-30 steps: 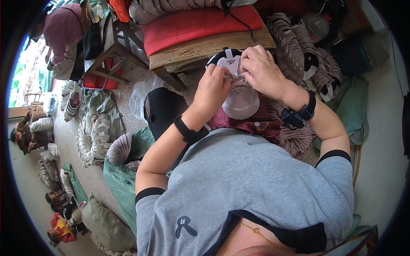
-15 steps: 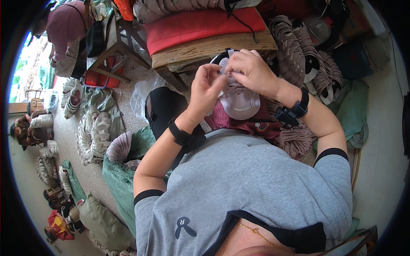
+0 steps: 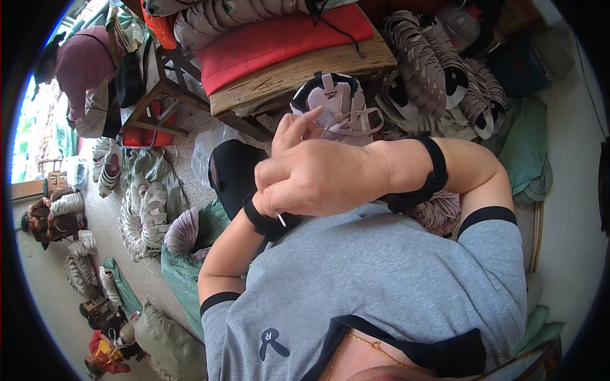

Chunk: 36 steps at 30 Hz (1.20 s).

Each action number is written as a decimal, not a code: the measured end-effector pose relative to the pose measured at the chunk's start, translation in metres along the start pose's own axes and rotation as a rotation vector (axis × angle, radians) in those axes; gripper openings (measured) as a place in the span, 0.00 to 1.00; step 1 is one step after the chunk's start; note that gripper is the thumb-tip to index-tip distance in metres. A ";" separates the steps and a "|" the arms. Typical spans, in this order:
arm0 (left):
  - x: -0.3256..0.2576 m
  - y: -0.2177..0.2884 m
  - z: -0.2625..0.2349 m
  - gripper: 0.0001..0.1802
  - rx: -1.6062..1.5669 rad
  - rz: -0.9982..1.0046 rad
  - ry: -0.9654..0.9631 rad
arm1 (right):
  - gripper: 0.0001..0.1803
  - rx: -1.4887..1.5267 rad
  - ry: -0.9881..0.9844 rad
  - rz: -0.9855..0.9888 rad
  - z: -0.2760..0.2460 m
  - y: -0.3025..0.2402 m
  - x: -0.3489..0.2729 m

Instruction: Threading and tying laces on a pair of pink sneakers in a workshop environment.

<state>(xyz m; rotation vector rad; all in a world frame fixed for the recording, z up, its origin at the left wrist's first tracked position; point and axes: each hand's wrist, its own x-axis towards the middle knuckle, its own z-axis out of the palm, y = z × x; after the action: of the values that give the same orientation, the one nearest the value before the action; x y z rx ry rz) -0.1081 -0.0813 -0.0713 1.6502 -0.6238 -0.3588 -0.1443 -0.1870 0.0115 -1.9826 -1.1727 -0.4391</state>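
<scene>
A pale pink shoe upper (image 3: 329, 101) with black collar lining stands in front of the wooden bench. Loose loops of pale shoelace (image 3: 366, 120) lie on its right side. My right hand (image 3: 314, 178) reaches across in front of it, its fingers closed on the lace, with a thin pale end poking out below. Behind it, my left hand (image 3: 293, 132) is at the shoe's left edge. One finger stretches over the upper, while the rest of that hand is mostly hidden by my right hand.
A wooden bench (image 3: 298, 70) with a red cushion (image 3: 279, 47) holds a row of nested uppers (image 3: 235, 25). More stacked uppers (image 3: 422, 66) lie right. Left are white uppers (image 3: 143, 219), a green sack (image 3: 181, 270) and a stool (image 3: 155, 95). Other people sit at far left.
My right hand has swung left and toward my body, drawing the lace, and now crosses in front of my left hand. The view has shifted slightly, and more of the shoe upper shows.
</scene>
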 end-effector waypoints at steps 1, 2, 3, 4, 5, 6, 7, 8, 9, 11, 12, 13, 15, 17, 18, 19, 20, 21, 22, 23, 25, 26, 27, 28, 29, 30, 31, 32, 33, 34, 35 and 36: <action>-0.002 0.004 -0.001 0.14 0.042 -0.006 -0.009 | 0.04 0.060 0.007 -0.013 0.002 -0.002 -0.004; -0.003 0.005 -0.001 0.15 0.084 -0.012 -0.019 | 0.04 0.063 0.012 -0.013 0.002 -0.003 -0.007; -0.001 0.000 0.000 0.19 -0.053 -0.010 0.027 | 0.04 0.199 -0.020 0.035 -0.001 -0.006 -0.007; 0.003 -0.005 0.001 0.19 -0.049 -0.011 0.030 | 0.04 0.335 -0.053 0.082 -0.002 -0.007 -0.007; 0.009 -0.008 0.002 0.20 0.083 0.022 0.019 | 0.04 0.337 -0.052 0.078 -0.003 -0.008 -0.007; 0.015 -0.010 0.004 0.21 0.212 0.056 0.004 | 0.04 0.397 -0.068 0.089 -0.004 -0.007 -0.008; 0.021 -0.010 0.007 0.21 0.215 0.056 0.002 | 0.04 0.458 -0.085 0.100 -0.006 -0.007 -0.010; 0.026 -0.008 0.010 0.19 0.310 0.167 0.027 | 0.04 0.458 -0.082 0.098 -0.006 -0.006 -0.012; 0.029 -0.007 0.011 0.17 0.406 0.274 0.050 | 0.04 0.474 -0.100 0.108 -0.006 -0.004 -0.016; 0.035 -0.005 0.008 0.16 0.489 0.303 0.029 | 0.04 0.494 -0.114 0.116 -0.007 -0.003 -0.021; 0.036 -0.004 0.007 0.15 0.566 0.335 0.007 | 0.04 0.521 -0.120 0.128 -0.008 -0.003 -0.023; 0.037 -0.002 0.005 0.15 0.568 0.331 0.001 | 0.03 0.549 -0.126 0.141 -0.010 -0.002 -0.024; 0.038 0.003 0.004 0.14 0.593 0.217 -0.036 | 0.03 0.582 -0.149 0.151 -0.015 -0.002 -0.025; 0.041 0.006 0.007 0.15 0.540 0.237 -0.060 | 0.02 0.612 -0.173 0.160 -0.017 0.000 -0.027; 0.043 0.007 0.009 0.15 0.485 0.259 -0.077 | 0.02 0.639 -0.223 0.210 -0.015 0.002 -0.029; 0.046 0.005 0.010 0.15 0.485 0.261 -0.080 | 0.03 0.664 -0.273 0.262 -0.015 0.004 -0.031; 0.049 0.001 0.011 0.15 0.532 0.351 -0.101 | 0.03 0.661 -0.270 0.263 -0.020 0.006 -0.033; 0.052 -0.002 0.012 0.15 0.577 0.443 -0.124 | 0.04 0.652 -0.270 0.421 -0.026 0.010 -0.037; 0.050 0.000 0.011 0.15 0.583 0.441 -0.125 | 0.06 0.648 -0.270 0.569 -0.034 0.015 -0.040; 0.048 0.003 0.010 0.16 0.425 0.386 -0.130 | 0.09 0.543 -0.174 0.533 -0.045 0.023 -0.041; 0.044 0.004 0.007 0.17 0.264 0.331 -0.129 | 0.11 0.454 0.040 0.745 -0.061 0.037 -0.048; 0.044 0.001 0.008 0.19 0.349 0.305 -0.117 | 0.10 0.313 0.131 0.785 -0.067 0.044 -0.055; 0.042 -0.003 0.007 0.20 0.437 0.273 -0.102 | 0.09 -0.036 0.045 0.724 -0.073 0.053 -0.061; 0.042 -0.004 0.008 0.22 0.522 0.245 -0.091 | 0.07 -0.388 -0.039 0.651 -0.078 0.059 -0.069; 0.042 -0.003 0.010 0.21 0.497 0.296 -0.071 | 0.07 -0.391 -0.036 0.655 -0.075 0.062 -0.079; 0.042 -0.002 0.014 0.21 0.498 0.299 -0.075 | 0.07 -0.534 -0.106 0.613 -0.068 0.067 -0.092; 0.043 -0.002 0.017 0.22 0.476 0.316 -0.058 | 0.08 -0.676 -0.180 0.568 -0.063 0.070 -0.100; 0.044 -0.002 0.018 0.23 0.455 0.332 -0.040 | 0.08 -0.678 -0.181 0.569 -0.060 0.069 -0.105; 0.044 -0.001 0.017 0.23 0.454 0.329 -0.037 | 0.08 -0.666 -0.190 0.561 -0.056 0.066 -0.108; 0.045 0.002 0.015 0.20 0.542 0.390 -0.027 | 0.08 -0.654 -0.199 0.554 -0.054 0.065 -0.111; 0.046 0.005 0.013 0.18 0.631 0.450 -0.017 | 0.09 -0.639 -0.218 0.577 -0.054 0.067 -0.115; 0.046 0.007 0.010 0.18 0.629 0.446 -0.017 | 0.09 -0.635 -0.221 0.578 -0.053 0.066 -0.113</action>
<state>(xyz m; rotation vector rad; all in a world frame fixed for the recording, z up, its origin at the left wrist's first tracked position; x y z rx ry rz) -0.0779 -0.1164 -0.0609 2.0250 -1.1727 0.1721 -0.1419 -0.3117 -0.0553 -2.8524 -0.5499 -0.3107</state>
